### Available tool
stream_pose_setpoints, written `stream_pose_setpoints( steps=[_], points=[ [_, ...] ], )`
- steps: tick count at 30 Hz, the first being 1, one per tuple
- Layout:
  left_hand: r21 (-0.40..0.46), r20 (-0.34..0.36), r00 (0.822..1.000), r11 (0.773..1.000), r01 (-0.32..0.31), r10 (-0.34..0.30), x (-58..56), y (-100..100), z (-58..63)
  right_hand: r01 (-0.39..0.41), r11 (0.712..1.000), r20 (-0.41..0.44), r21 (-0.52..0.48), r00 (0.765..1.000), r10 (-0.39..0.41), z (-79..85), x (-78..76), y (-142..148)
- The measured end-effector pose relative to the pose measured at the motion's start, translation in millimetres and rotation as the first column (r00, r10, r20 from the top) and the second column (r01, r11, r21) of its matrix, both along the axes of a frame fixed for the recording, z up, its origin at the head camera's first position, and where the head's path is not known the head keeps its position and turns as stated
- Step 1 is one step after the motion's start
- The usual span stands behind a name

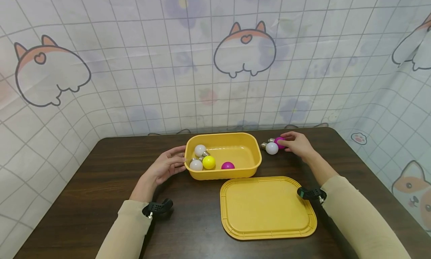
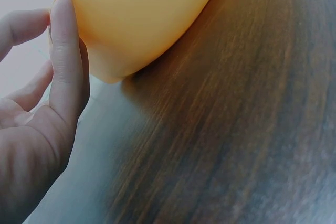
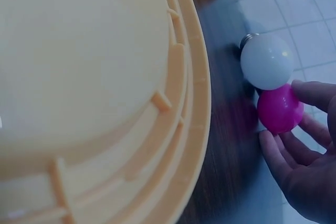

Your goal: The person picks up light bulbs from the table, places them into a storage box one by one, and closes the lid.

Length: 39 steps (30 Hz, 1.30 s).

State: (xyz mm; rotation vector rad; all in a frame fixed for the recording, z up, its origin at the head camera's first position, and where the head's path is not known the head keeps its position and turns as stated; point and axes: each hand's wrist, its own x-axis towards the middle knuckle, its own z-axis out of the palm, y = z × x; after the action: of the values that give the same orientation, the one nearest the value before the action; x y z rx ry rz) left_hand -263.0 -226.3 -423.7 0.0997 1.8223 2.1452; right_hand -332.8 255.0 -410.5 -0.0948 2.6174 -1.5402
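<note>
A deep yellow plastic box (image 1: 242, 175) stands mid-table, and my left hand (image 1: 165, 165) rests its extended fingertips against the box's left end. Inside it lie two white light bulbs at the left, a yellow light bulb (image 1: 209, 162) beside them and a magenta light bulb (image 1: 228, 165) near the front wall. Right of the box, my right hand (image 1: 297, 144) holds another magenta light bulb (image 3: 281, 109) between thumb and fingers. Touching that bulb is a white light bulb (image 3: 266, 61), its metal base pointing left in the head view.
A flat yellow lid (image 1: 267, 208) with a ridged rim lies in front of the box, toward the right, below my right forearm. Dark wood-grain covers the table (image 1: 101, 199). A tile-patterned cloth (image 1: 151, 64) with cartoon animals hangs behind the table and at its sides.
</note>
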Motion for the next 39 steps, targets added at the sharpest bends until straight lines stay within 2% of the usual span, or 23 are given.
stream_pose_setpoints(
  steps=[10,23,39],
  points=[
    [-0.001,0.008,1.0,1.0,-0.012,0.012,-2.3,2.1,0.3,-0.001,1.0,0.003,0.001,1.0,0.001,-2.9,-10.5,2.6],
    [0.005,0.015,1.0,1.0,-0.011,0.011,-2.2,2.0,0.6,-0.003,0.996,0.026,-0.084,1.0,0.005,0.2,-8.0,8.8],
    [-0.002,0.016,1.0,1.0,-0.011,0.011,-3.2,1.2,0.8,0.01,0.996,0.003,-0.091,1.0,-0.009,6.3,-5.3,17.7]
  ],
)
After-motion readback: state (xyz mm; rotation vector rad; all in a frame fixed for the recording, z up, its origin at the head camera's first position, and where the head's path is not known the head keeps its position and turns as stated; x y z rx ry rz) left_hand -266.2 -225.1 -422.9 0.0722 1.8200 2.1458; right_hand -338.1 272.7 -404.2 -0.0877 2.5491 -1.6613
